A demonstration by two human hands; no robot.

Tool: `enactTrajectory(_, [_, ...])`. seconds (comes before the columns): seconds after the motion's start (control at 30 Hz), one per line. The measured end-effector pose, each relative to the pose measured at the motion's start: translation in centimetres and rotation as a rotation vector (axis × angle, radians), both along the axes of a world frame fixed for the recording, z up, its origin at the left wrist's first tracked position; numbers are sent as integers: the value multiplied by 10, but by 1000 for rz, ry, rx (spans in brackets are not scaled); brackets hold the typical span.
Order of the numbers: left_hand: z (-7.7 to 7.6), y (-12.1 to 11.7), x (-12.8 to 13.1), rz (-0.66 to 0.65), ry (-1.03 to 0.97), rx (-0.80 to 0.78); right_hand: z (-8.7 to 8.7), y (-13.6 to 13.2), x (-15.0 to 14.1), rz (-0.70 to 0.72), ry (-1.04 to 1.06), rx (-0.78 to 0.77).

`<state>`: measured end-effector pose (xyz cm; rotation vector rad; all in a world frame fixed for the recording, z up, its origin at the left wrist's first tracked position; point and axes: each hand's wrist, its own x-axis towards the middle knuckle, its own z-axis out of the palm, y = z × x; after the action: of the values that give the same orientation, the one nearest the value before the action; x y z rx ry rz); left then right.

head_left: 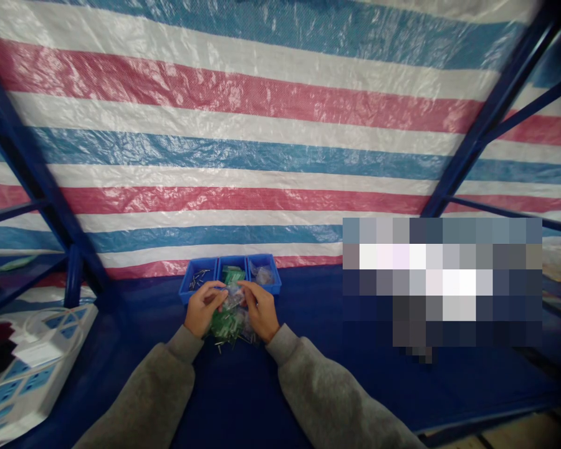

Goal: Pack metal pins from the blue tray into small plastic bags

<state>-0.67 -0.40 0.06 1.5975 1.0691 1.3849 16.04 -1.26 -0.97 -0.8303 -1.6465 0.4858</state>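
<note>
Striped plastic sheeting (262, 106) hung behind a dark blue surface (234, 399), where I had both hands over a small heap. Spilling looked like my main risk: an uneven tug might have torn the clear bag (234, 297) or sprung it loose, dropping any contents among the green packets (225, 325) below. Thin metal pins (219, 343) lay loose at the heap's near edge, so a dragging wrist could have scattered them. A knock forward might also have jolted the blue tray (273, 288) just beyond my fingers. As for position, the bag sat between my grips, above the heap — left grip (204, 308) pinched on its left side, right grip (260, 307) on its right. I couldn't tell what it contained.
</note>
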Motion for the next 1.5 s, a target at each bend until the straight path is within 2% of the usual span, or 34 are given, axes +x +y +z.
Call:
enactTrajectory(0.17, [4,0,0,-12,-87,-28,3,1,0,-2,-85,87])
enactTrajectory(0.33, [2,0,1,-3,-70,-6,1,3,-1,-50,-85,-18])
enactTrajectory(0.57, [-3,1,2,-14,57,-26,0,2,0,17,-11,-124])
enactTrajectory(0.7, [2,0,1,-20,-6,-55,2,2,3,-23,26,-57])
enactTrajectory(0.83, [7,-1,2,-47,-40,-86,2,2,5,-1,-37,33])
enactTrajectory(1.1, [1,2,1,-109,-69,-135,-2,5,2,-40,-91,105])
enactTrajectory(1.27, [3,-1,2,54,21,21,0,3,3,-55,-54,-5])
enactTrajectory(1.4, [2,-4,6,44,154,67,0,3,2,-23,18,-96])
enactTrajectory(1.5, [-1,-2,5,51,108,37,0,3,1,5,64,-145])
